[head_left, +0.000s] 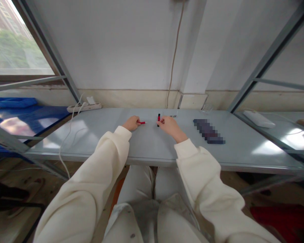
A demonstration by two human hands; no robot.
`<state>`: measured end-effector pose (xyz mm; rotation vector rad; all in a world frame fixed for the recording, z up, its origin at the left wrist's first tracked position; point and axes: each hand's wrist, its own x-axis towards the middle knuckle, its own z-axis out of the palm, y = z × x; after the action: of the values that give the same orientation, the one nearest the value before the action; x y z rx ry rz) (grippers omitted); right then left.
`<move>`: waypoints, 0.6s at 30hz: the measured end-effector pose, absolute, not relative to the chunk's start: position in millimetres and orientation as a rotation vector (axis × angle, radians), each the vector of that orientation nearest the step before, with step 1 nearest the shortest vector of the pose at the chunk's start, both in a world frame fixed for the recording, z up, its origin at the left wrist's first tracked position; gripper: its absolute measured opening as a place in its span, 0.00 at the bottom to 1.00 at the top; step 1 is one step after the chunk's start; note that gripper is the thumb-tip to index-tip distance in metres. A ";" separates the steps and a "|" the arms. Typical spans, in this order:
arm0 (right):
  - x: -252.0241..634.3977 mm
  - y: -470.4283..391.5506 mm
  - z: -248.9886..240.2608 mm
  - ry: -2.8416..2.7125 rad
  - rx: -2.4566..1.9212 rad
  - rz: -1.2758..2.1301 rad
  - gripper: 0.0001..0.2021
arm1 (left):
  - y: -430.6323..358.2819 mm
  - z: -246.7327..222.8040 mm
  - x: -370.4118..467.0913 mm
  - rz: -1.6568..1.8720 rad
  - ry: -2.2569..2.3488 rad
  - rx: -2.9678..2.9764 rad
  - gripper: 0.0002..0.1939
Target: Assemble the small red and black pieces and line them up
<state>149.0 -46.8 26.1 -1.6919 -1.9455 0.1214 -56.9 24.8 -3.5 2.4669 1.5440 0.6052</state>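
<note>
My left hand (132, 124) is closed on a thin red piece (142, 123) that points right, with a pale tip at its end. Just above the grey table (152, 145) or on it, my right hand (168, 124) pinches a short red and black object (159, 117), which looks like a pen part or small tube. The two objects are apart from each other. Behind my right hand lie several tiny dark pieces (173, 116), too small to make out.
A pixelated dark flat object (209, 131) lies right of my hands. At the back left is a white power strip (84, 107) with a cable (70, 130) hanging over the front edge. Metal posts (268, 55) flank the table. A clear object (207, 107) stands at the back.
</note>
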 end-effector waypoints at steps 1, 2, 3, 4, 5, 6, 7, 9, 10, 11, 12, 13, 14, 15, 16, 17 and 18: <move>147.0 -46.1 25.9 -1.928 -1.681 0.118 0.09 | 22.7 -0.6 -56.6 0.639 1.543 2.444 0.01; 145.0 -45.5 25.9 -1.903 -1.669 0.112 0.09 | 19.6 3.5 -55.9 0.676 1.529 2.418 0.01; 143.0 -45.1 26.3 -1.875 -1.656 0.109 0.10 | 15.6 8.8 -54.5 0.716 1.498 2.393 0.02; 141.0 -44.9 27.0 -1.849 -1.641 0.116 0.12 | 10.6 15.0 -52.5 0.749 1.435 2.377 0.03; 139.0 -44.9 28.1 -1.826 -1.625 0.138 0.14 | 5.0 21.8 -49.6 0.788 1.374 2.349 0.03; 137.3 -45.2 29.3 -1.810 -1.606 0.173 0.17 | -1.2 29.0 -46.1 0.824 1.325 2.327 0.03; 135.9 -45.6 30.7 -1.800 -1.582 0.220 0.19 | -7.5 36.1 -42.1 0.848 1.276 2.324 0.04; 134.5 -46.9 33.2 -1.790 -1.513 0.309 0.24 | -19.5 48.7 -33.7 0.882 1.196 2.346 0.04; 134.7 -47.6 34.2 -1.784 -1.472 0.341 0.25 | -24.8 53.6 -29.8 0.888 1.173 2.355 0.04; 135.4 -48.3 34.8 -1.769 -1.432 0.366 0.27 | -29.4 57.4 -26.3 0.904 1.150 2.355 0.04; 136.4 -49.1 35.1 -1.743 -1.396 0.392 0.27 | -33.4 60.0 -23.3 0.929 1.136 2.339 0.05; 137.7 -50.0 35.1 -1.706 -1.363 0.420 0.28 | -36.9 61.5 -20.7 0.958 1.115 2.307 0.05; 138.9 -51.1 34.9 -1.663 -1.333 0.456 0.28 | -39.8 62.0 -18.3 0.997 1.084 2.270 0.06; 140.1 -52.6 34.8 -1.621 -1.303 0.501 0.28 | -42.3 61.7 -16.1 1.039 1.042 2.228 0.07; 140.9 -54.6 34.7 -1.584 -1.273 0.549 0.28 | -44.5 60.7 -13.7 1.083 0.993 2.186 0.08; 141.5 -57.0 34.8 -1.553 -1.241 0.593 0.28 | -46.6 59.3 -11.1 1.128 0.942 2.143 0.09; 141.8 -59.7 35.0 -1.527 -1.209 0.633 0.28 | -48.6 57.5 -8.4 1.171 0.893 2.092 0.09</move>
<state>141.8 -59.7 35.0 -1.2086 -1.5266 0.6329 -8.4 -48.6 57.5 2.0922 0.8926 1.1714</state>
